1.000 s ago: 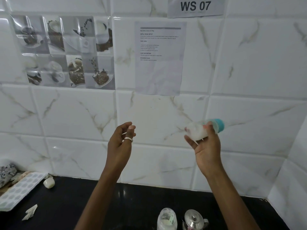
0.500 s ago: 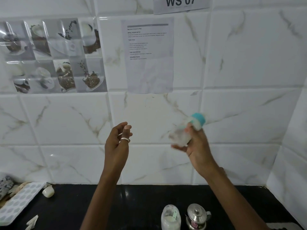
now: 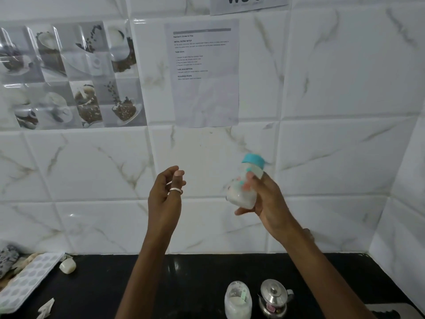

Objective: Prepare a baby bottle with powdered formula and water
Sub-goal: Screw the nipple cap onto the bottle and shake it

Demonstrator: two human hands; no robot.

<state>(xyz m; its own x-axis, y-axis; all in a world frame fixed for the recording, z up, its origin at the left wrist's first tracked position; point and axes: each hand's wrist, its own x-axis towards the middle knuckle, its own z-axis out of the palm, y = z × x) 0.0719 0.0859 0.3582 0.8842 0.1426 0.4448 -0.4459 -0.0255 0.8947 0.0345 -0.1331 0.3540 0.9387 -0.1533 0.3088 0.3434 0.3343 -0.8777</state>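
Observation:
My right hand (image 3: 266, 201) grips a small baby bottle (image 3: 243, 185) with a teal cap, raised in front of the tiled wall. The bottle stands nearly upright, tilted a little to the right, with milky white liquid in its lower half. It looks motion-blurred. My left hand (image 3: 166, 192) hovers beside it to the left, fingers loosely curled and holding nothing, a ring on one finger. On the black counter (image 3: 184, 272) below stand a clear jar of white powder (image 3: 238, 300) and a small steel kettle (image 3: 274, 298).
At the counter's left edge lie a white patterned tray (image 3: 27, 279), a small white cap-like piece (image 3: 68, 265), a patterned cloth (image 3: 8, 259) and a scrap of paper (image 3: 46, 307). A printed sheet (image 3: 204, 72) hangs on the wall, which turns a corner at the right.
The bottle has swung from lying tilted with its cap to the right to nearly upright, and sits lower in view. My left hand has barely moved.

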